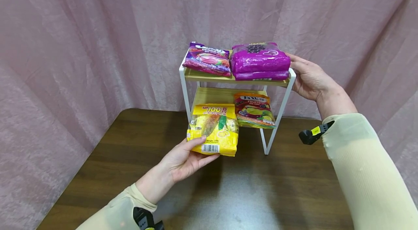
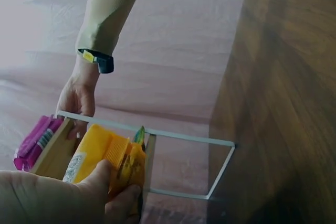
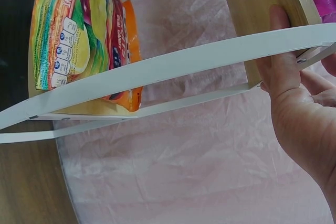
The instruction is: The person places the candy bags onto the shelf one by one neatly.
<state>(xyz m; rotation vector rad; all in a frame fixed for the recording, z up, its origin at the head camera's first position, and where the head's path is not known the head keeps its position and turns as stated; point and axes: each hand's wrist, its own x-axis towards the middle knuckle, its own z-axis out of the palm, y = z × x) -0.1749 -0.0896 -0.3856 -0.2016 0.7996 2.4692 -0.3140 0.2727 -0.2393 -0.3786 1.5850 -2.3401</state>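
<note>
Thumb above and fingers below, my left hand [image 1: 184,161] pinches the lower edge of a yellow candy bag [image 1: 213,128] marked "100". The bag is at the front left of the lower shelf [image 1: 217,94] of a two-tier rack; whether it touches the board cannot be told. My right hand [image 1: 310,79] grips the upper right side of the white-framed rack [image 3: 184,66], its digits round the frame and top board [image 3: 262,3] in the right wrist view. Beside that hand, a purple candy bag [image 1: 259,61] lies on the top shelf, its fingertips partly hidden behind it.
A smaller berry candy bag [image 1: 209,59] lies at the top shelf's left. On the lower shelf's right sits a red-and-orange fruit candy bag [image 1: 254,110]. The rack stands on a brown wooden table [image 1: 150,143], with a pink curtain [image 1: 156,34] behind.
</note>
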